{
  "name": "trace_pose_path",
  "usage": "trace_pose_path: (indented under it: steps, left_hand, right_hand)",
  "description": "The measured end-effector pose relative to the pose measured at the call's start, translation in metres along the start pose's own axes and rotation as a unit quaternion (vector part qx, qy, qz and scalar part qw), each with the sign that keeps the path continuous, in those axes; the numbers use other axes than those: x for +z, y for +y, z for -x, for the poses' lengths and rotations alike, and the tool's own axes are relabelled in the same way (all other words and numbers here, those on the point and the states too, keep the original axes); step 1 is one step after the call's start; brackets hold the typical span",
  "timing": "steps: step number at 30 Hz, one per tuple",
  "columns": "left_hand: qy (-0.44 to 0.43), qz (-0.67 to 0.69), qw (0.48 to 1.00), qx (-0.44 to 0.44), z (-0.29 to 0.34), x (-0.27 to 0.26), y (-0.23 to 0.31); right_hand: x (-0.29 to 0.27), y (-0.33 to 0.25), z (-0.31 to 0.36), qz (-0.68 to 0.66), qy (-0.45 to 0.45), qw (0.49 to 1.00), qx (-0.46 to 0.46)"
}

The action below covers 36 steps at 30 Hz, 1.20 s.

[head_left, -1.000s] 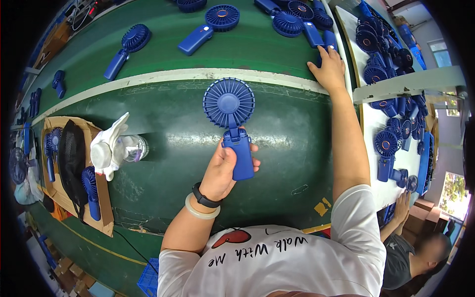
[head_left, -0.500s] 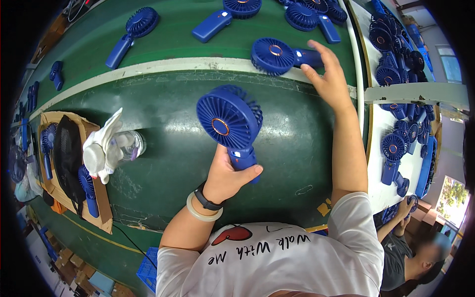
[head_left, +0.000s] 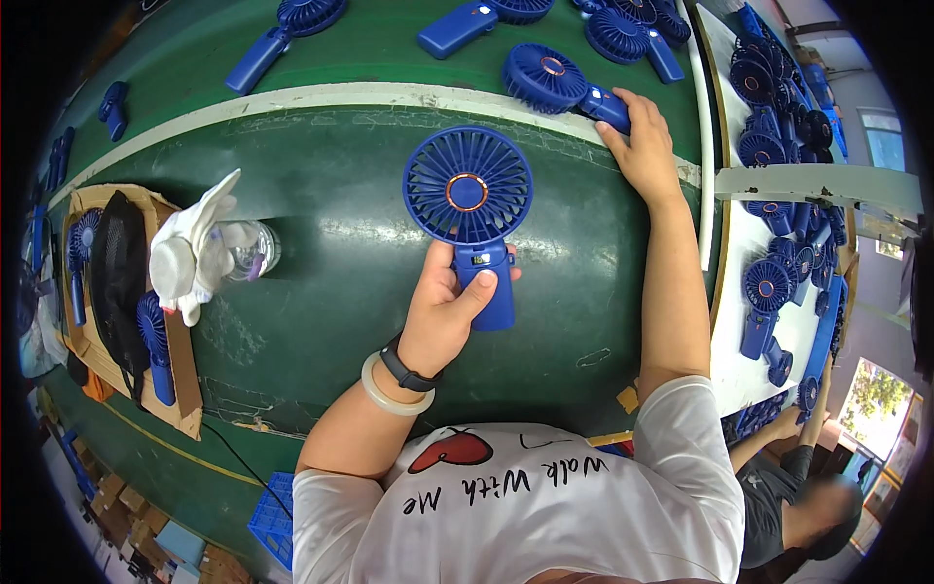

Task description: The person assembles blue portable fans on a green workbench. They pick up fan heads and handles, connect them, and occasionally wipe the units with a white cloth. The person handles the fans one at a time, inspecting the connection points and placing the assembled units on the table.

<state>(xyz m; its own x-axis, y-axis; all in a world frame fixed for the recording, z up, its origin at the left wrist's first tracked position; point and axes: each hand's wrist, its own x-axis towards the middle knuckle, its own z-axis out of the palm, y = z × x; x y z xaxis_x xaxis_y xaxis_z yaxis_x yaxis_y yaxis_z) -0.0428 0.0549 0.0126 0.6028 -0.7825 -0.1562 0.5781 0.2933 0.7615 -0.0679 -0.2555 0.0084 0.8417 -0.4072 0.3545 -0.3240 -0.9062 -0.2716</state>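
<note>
- One blue fan is in the person's left hand, fingers and thumb wrapped round its handle, above the green table; it was tilted a moment ago, and now its front and small screen face the wearer, so both can likely be looked over.
- The right hand, spread open before, now touches the handle of a second fan; how firmly, one cannot tell.
- At left, a cardboard box holds more fans and a black bag.
- A blue crate sits lower left, contents unclear.
</note>
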Motion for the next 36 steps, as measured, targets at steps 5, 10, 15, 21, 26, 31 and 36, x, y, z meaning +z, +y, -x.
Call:
trace_pose_path:
  steps: [5, 10, 15, 21, 26, 31, 36]
  left_hand:
    - [0.006, -0.024, 0.999, 0.022, -0.003, 0.002, -0.004]
    - [-0.013, 0.037, 0.999, -0.018, 0.001, -0.002, 0.0]
    - [-0.003, 0.053, 0.998, -0.044, 0.001, 0.003, 0.003]
    - [-0.007, 0.043, 0.999, -0.013, 0.0, 0.0, 0.0]
    - [0.008, 0.05, 0.998, -0.034, 0.0, -0.001, 0.002]
    - [0.026, 0.053, 0.998, -0.036, 0.0, 0.001, 0.001]
    - [0.029, 0.043, 0.998, -0.033, -0.001, 0.003, 0.001]
  right_hand:
    - [-0.008, -0.022, 0.019, -0.1, 0.059, 0.992, 0.05]
    - [-0.015, -0.097, 0.083, -0.811, -0.067, 0.553, 0.18]
    - [-0.016, -0.106, 0.096, -0.85, -0.111, 0.474, 0.201]
    - [-0.01, -0.096, 0.09, -0.845, -0.113, 0.48, 0.209]
    - [-0.009, -0.093, 0.091, -0.865, -0.145, 0.44, 0.191]
    - [-0.01, -0.094, 0.092, -0.886, -0.171, 0.399, 0.161]
    - [-0.009, -0.092, 0.092, -0.89, -0.174, 0.39, 0.16]
